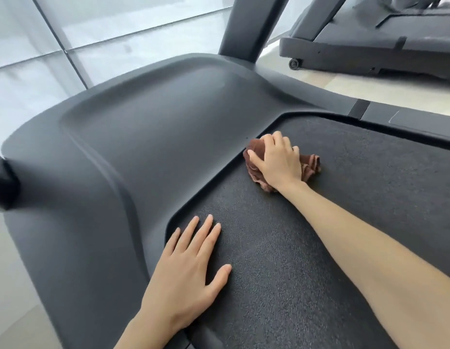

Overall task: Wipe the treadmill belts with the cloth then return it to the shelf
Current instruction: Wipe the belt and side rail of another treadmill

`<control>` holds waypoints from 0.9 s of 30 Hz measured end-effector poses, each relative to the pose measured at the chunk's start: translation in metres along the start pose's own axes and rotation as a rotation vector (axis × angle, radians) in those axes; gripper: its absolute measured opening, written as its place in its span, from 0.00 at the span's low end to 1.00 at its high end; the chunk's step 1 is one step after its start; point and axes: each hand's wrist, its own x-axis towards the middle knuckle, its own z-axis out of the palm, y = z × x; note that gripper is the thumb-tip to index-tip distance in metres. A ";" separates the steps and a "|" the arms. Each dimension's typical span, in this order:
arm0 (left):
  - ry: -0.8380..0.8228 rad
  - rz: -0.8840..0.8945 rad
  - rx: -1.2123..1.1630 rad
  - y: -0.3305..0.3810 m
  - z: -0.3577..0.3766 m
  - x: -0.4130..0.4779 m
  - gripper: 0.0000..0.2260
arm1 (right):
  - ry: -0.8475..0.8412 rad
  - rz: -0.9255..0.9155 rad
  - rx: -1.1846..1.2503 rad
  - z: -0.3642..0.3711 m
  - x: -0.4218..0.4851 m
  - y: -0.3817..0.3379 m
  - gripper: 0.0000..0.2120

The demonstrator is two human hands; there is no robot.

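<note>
A crumpled brown cloth (311, 164) lies on the dark, grainy treadmill belt (357, 197), right at the belt's front edge where it meets the motor cover. My right hand (276, 159) presses down on the cloth with its fingers curled over it, hiding most of it. Lower left, my left hand (191, 268) rests flat on the belt near its left front corner, fingers spread and holding nothing.
The smooth dark grey motor cover (143, 137) fills the left and centre, with an upright post (246, 23) behind it. A second treadmill (370, 44) stands on the pale floor at the top right. Glass panels (105, 26) run along the back.
</note>
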 end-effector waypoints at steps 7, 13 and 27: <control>0.011 0.009 -0.021 -0.003 -0.001 0.005 0.33 | 0.095 0.283 0.083 0.025 0.058 -0.020 0.24; 0.031 0.007 -0.012 -0.006 0.002 0.005 0.34 | 0.007 -0.025 0.123 0.020 0.028 -0.042 0.24; 0.012 0.059 -0.023 -0.011 -0.004 0.000 0.35 | -0.178 -0.130 -0.076 -0.034 -0.064 -0.006 0.24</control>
